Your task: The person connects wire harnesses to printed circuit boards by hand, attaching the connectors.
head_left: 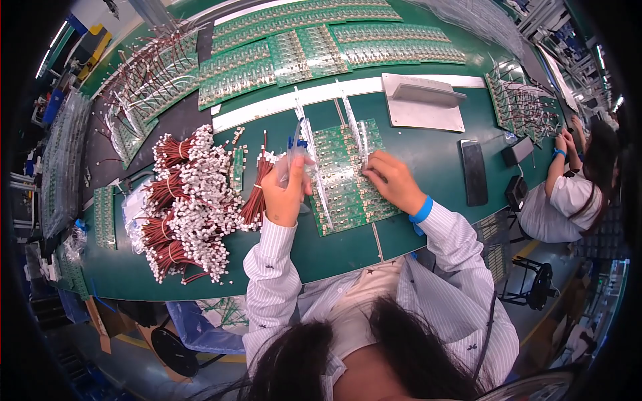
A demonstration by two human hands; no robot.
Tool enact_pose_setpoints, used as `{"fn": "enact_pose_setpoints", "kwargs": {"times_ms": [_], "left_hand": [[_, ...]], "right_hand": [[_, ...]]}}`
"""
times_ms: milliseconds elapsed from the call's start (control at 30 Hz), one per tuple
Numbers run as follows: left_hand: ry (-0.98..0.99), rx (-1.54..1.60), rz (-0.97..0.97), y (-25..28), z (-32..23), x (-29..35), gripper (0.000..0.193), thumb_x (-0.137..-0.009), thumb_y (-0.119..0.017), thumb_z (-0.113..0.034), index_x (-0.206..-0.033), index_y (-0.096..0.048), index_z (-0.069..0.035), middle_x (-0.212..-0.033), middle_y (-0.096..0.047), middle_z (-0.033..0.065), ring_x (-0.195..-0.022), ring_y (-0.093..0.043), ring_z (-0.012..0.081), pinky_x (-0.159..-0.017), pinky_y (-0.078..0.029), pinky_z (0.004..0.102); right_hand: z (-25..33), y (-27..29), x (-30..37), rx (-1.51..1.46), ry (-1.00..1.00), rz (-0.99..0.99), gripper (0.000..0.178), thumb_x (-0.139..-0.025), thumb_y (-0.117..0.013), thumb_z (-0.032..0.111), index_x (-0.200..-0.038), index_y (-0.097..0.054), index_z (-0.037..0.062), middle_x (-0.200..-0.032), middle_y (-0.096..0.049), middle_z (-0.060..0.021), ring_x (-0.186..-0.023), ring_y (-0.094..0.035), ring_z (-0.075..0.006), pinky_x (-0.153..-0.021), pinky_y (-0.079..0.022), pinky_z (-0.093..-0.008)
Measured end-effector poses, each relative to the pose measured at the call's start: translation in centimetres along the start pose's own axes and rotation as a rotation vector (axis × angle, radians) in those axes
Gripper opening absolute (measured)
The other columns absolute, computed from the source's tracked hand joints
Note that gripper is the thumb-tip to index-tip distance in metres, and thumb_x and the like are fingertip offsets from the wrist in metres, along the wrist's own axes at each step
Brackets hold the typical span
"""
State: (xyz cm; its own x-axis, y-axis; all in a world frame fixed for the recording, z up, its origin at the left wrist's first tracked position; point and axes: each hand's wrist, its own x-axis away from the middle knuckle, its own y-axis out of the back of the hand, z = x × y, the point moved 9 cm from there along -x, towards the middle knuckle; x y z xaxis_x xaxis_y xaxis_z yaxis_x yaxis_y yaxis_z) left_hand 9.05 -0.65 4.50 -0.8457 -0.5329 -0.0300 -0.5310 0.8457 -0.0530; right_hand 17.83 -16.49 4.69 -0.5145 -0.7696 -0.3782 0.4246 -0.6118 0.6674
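A green circuit board panel lies on the green bench in front of me. Two clear, pale strips run lengthwise over it: the left strip and the right strip. My left hand is at the panel's left edge. Its fingers are closed around something slim and partly clear, with a dark blue part showing above; its kind cannot be made out. My right hand, with a blue wristband, rests over the panel's right side. Its thumb and fingertips are pinched together beside the right strip, hiding whatever is between them.
Bundles of red-brown wires with white connectors are heaped on the left. Rows of circuit boards line the back. A metal block and a black phone lie to the right. Another person sits at far right.
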Motion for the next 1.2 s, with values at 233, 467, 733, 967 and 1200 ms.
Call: {"fn": "enact_pose_setpoints", "kwargs": {"times_ms": [233,467,733,967,1200], "left_hand": [[0.023,-0.015,-0.018,0.2,0.1,0.1,0.028,-0.086,-0.045,-0.027,-0.082,-0.057,-0.002,-0.048,-0.046,-0.0011,-0.041,-0.04,0.0036,-0.037,-0.024,0.0167],[0.006,-0.009,-0.015,0.0,0.0,0.2,0.028,-0.087,-0.045,-0.026,-0.082,-0.057,-0.002,-0.048,-0.045,-0.0015,-0.041,-0.04,0.0035,-0.039,-0.025,0.0169],[0.005,-0.024,-0.018,0.0,-0.2,0.0,0.028,-0.087,-0.045,-0.025,-0.082,-0.057,-0.001,-0.049,-0.046,-0.0011,-0.042,-0.041,0.0037,-0.039,-0.026,0.017],[0.014,-0.056,0.003,-0.3,0.0,0.2,0.029,-0.086,-0.045,-0.027,-0.082,-0.057,-0.001,-0.049,-0.046,-0.001,-0.042,-0.041,0.0037,-0.038,-0.026,0.0172],[-0.017,-0.035,-0.098,0.8,0.1,0.1,0.031,-0.086,-0.045,-0.029,-0.082,-0.056,-0.001,-0.048,-0.046,0.0003,-0.038,-0.039,0.0033,-0.034,-0.025,0.0156]], "right_hand": [[0.5,-0.4,0.7,0.11,0.081,-0.06,0.011,-0.071,-0.056,0.0,-0.08,-0.051,-0.0015,-0.081,-0.05,-0.0117,-0.07,-0.052,-0.0291,-0.06,-0.044,-0.0339],[1.4,-0.4,1.0,0.153,0.148,-0.085,0.012,-0.07,-0.056,0.0,-0.081,-0.051,-0.0016,-0.081,-0.05,-0.0117,-0.071,-0.052,-0.0285,-0.061,-0.044,-0.0337],[0.4,-0.1,0.8,0.066,0.063,-0.078,0.011,-0.07,-0.055,-0.001,-0.081,-0.051,-0.0008,-0.079,-0.05,-0.0112,-0.07,-0.052,-0.0284,-0.06,-0.044,-0.034],[0.4,-0.1,1.1,0.113,0.007,-0.024,0.012,-0.07,-0.057,0.003,-0.08,-0.05,0.0008,-0.08,-0.05,-0.0099,-0.069,-0.052,-0.028,-0.058,-0.043,-0.0343],[6.0,-0.9,3.6,0.352,0.172,0.279,0.035,-0.062,-0.067,0.026,-0.081,-0.046,0.0052,-0.08,-0.046,-0.0075,-0.073,-0.05,-0.0225,-0.062,-0.038,-0.0307]]}}
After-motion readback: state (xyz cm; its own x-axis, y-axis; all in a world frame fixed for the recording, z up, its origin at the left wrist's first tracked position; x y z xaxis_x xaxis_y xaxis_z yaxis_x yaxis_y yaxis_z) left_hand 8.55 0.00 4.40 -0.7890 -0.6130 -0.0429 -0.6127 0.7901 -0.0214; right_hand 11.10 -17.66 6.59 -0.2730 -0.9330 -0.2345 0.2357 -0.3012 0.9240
